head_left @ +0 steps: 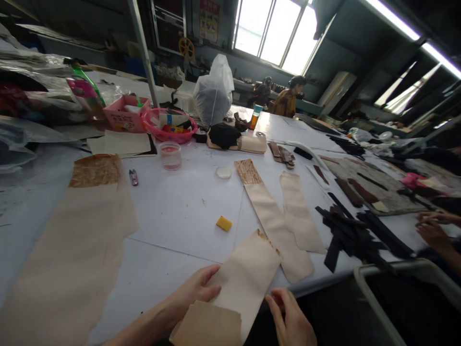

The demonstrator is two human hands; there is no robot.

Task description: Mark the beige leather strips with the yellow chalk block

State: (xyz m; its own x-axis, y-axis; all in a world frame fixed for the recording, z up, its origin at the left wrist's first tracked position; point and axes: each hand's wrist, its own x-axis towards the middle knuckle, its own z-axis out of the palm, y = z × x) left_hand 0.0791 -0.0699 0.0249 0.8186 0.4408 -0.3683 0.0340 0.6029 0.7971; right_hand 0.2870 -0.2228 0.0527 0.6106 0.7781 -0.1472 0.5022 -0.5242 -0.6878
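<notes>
Left hand (198, 290): grasping one beige strip (250, 271) by its left edge, nearside of the yellow block (224, 223). Right hand (291, 318): fingers curled at the strip's right edge; pinching or not, I cannot tell. Right of the block, I list: brown-ended strip (270, 214), black strips (347, 235). Beyond it: white disc (223, 173).

Head cam is looking forward-down over white table (173, 206), facing far window (252, 29), sitting close behind left hand (201, 287) and right hand (292, 319).
</notes>
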